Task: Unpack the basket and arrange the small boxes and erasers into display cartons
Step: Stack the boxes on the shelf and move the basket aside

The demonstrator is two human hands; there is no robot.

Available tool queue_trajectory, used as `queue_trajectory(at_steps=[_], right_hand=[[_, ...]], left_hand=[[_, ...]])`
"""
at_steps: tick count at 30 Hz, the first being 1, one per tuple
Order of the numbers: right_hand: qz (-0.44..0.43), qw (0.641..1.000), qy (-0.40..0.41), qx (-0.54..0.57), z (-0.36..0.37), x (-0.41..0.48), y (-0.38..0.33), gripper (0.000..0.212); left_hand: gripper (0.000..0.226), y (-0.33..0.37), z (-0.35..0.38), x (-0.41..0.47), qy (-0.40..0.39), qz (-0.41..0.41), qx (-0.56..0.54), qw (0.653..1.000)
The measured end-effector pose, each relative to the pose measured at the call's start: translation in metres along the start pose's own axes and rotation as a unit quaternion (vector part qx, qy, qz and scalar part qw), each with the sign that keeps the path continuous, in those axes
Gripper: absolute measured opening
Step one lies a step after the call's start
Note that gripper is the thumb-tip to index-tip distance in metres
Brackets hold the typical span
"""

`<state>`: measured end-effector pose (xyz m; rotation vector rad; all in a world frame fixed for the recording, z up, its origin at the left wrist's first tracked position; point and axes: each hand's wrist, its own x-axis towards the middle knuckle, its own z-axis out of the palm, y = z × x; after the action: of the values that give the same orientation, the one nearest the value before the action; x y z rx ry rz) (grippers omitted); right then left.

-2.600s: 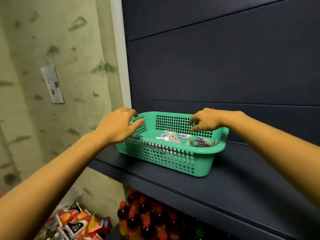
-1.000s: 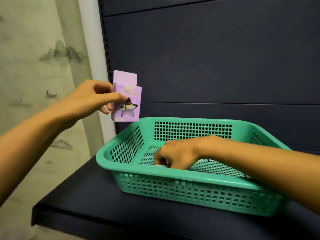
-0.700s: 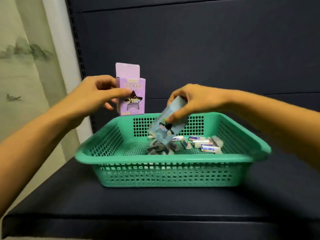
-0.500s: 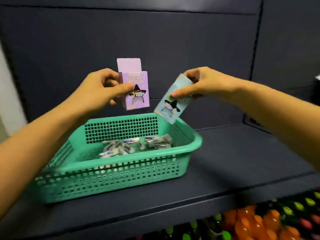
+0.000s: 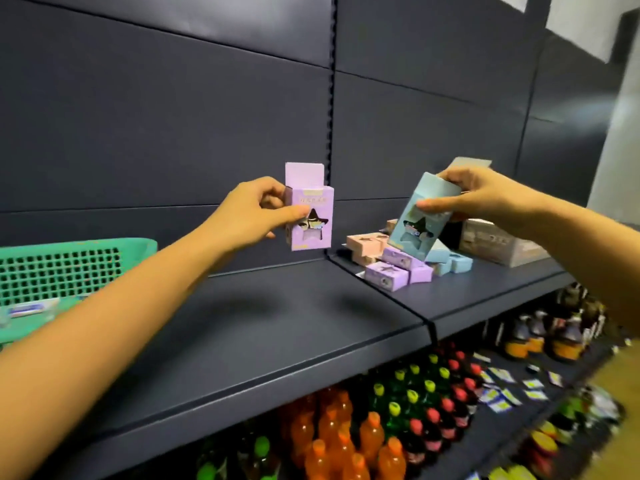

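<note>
My left hand (image 5: pixel 254 212) grips a purple box (image 5: pixel 313 216) with a star-shaped window, held upright in the air, its top flap up. My right hand (image 5: pixel 465 195) pinches a light blue box (image 5: pixel 420 221) of the same kind, tilted, above a pile of small pink, purple and blue boxes (image 5: pixel 398 263) lying on the dark shelf. The green basket (image 5: pixel 69 261) stands at the far left, partly out of frame, with an eraser (image 5: pixel 29 308) visible inside.
A grey display carton (image 5: pixel 502 245) sits at the back right of the shelf (image 5: pixel 294 323), behind my right hand. Below the shelf stand rows of coloured drink bottles (image 5: pixel 363 438). A dark back panel closes off the rear.
The view has swung right, so the basket now sits at the left edge. Both hands carried their boxes right, away from the basket; the blue box now hangs over the pile of small boxes.
</note>
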<state>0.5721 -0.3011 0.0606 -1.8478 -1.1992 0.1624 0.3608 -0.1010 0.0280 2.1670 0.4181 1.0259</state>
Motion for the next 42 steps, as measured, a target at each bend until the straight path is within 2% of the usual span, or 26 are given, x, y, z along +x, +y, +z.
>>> queue_trajectory(at_steps=[4, 8, 15, 20, 23, 27, 32, 34, 37, 39, 42], right_hand=[[0.003, 1.0, 0.014, -0.001, -0.043, -0.007, 0.044, 0.022], [0.02, 0.999, 0.031, 0.033, -0.066, -0.005, 0.075, 0.024], [0.028, 0.997, 0.067, 0.032, -0.098, 0.026, 0.138, 0.042], [0.048, 0.995, 0.06, 0.066, -0.107, 0.064, 0.179, 0.039], [0.053, 0.995, 0.043, 0.075, -0.111, 0.092, 0.195, 0.026], [0.065, 0.994, 0.031, 0.084, -0.115, 0.124, 0.219, 0.024], [0.098, 0.989, -0.011, 0.108, -0.113, 0.161, 0.246, 0.02], [0.109, 0.987, -0.033, 0.117, -0.112, 0.177, 0.256, 0.024], [0.119, 0.984, -0.076, 0.111, -0.112, 0.198, 0.274, 0.024], [0.129, 0.98, -0.1, 0.112, -0.111, 0.211, 0.287, 0.018], [0.14, 0.977, -0.128, 0.093, -0.108, 0.227, 0.305, 0.022]], left_hand=[[0.021, 0.008, 0.069, 0.017, -0.007, -0.023, -0.022, 0.999], [0.024, 0.006, 0.112, 0.033, 0.002, -0.064, -0.04, 0.997], [0.029, -0.013, 0.175, 0.074, -0.02, -0.148, -0.063, 0.987], [0.023, -0.042, 0.204, 0.104, -0.045, -0.201, -0.052, 0.977], [0.018, -0.059, 0.215, 0.116, -0.059, -0.23, -0.039, 0.971], [0.026, -0.071, 0.228, 0.124, -0.083, -0.279, -0.03, 0.956], [0.032, -0.078, 0.238, 0.13, -0.085, -0.281, 0.105, 0.95], [0.035, -0.079, 0.237, 0.136, -0.082, -0.267, 0.162, 0.946], [0.034, -0.073, 0.234, 0.149, -0.046, -0.241, 0.228, 0.942], [0.034, -0.065, 0.233, 0.158, -0.016, -0.208, 0.293, 0.933], [0.037, -0.053, 0.232, 0.169, 0.014, -0.17, 0.395, 0.903]])
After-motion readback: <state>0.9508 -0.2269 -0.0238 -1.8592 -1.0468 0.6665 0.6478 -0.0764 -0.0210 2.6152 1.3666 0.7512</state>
